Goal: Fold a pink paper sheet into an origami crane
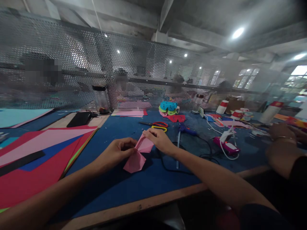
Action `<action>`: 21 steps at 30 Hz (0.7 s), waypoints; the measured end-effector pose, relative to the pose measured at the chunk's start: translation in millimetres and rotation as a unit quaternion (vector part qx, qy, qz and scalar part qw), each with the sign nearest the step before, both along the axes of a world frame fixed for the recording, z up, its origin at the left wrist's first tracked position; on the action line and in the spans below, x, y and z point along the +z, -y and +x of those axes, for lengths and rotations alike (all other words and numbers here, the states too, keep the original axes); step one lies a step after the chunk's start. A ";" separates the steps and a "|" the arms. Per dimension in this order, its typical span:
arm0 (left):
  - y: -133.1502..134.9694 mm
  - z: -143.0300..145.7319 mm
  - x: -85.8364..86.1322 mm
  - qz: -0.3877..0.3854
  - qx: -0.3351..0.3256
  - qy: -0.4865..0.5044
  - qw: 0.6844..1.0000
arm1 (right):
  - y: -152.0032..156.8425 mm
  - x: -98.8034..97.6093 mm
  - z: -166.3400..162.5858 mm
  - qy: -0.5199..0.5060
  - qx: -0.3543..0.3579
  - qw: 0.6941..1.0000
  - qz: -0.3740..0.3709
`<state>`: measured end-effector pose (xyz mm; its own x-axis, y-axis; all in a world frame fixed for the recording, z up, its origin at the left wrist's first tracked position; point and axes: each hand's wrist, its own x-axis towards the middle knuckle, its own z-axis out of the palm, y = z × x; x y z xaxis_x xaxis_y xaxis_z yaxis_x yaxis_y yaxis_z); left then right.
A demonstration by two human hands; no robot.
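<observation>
A folded pink paper shape [135, 162], like a pair of eyeglasses or a mask with angular lobes, is held up over the blue table. My left hand [120, 149] pinches its middle from the left between thumb and fingers. From the right, my right hand [160, 139] grips the upper lobe near its top edge. Just beyond my hands lie scissors [159, 126] with red and yellow handles. To the right rests a blue glue gun [187, 129], a clear glue stick [178, 150] in line with it.
Stacked coloured paper sheets [48, 150] cover the left, near a black phone [79, 119]. Cut paper masks [169, 110] sit at the back before a perforated metal screen [144, 70]. A magenta device [226, 146] with white cable lies right; another person's arm [280, 145] reaches in.
</observation>
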<state>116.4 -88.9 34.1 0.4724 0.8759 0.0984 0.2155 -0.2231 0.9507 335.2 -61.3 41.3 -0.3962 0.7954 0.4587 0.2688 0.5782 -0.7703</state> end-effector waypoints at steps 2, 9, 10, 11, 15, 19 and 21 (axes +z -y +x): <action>0.5 0.2 0.8 -0.003 0.002 0.002 1.000 | -0.6 -1.0 0.2 -0.013 -0.014 1.000 -0.002; -0.3 -1.2 -1.8 -0.002 0.000 0.005 1.000 | 3.8 1.1 0.3 -0.023 -0.027 0.999 -0.002; -0.8 -1.3 -1.8 -0.002 -0.001 0.004 1.000 | 4.3 1.5 0.3 -0.022 -0.027 0.999 -0.004; -1.2 -1.2 -1.6 -0.001 -0.001 0.003 1.000 | 4.6 1.6 0.2 -0.020 -0.025 0.999 -0.005; -0.7 -0.3 0.2 0.004 -0.006 0.003 1.000 | 3.8 0.5 -0.7 -0.011 -0.006 1.000 -0.002; 0.9 0.7 0.7 0.009 -0.009 0.000 1.000 | 2.9 -0.9 -1.3 -0.016 -0.013 1.000 0.017; 1.2 0.9 0.5 0.007 -0.008 -0.003 1.000 | 3.1 -0.7 -1.0 -0.015 -0.007 1.000 0.020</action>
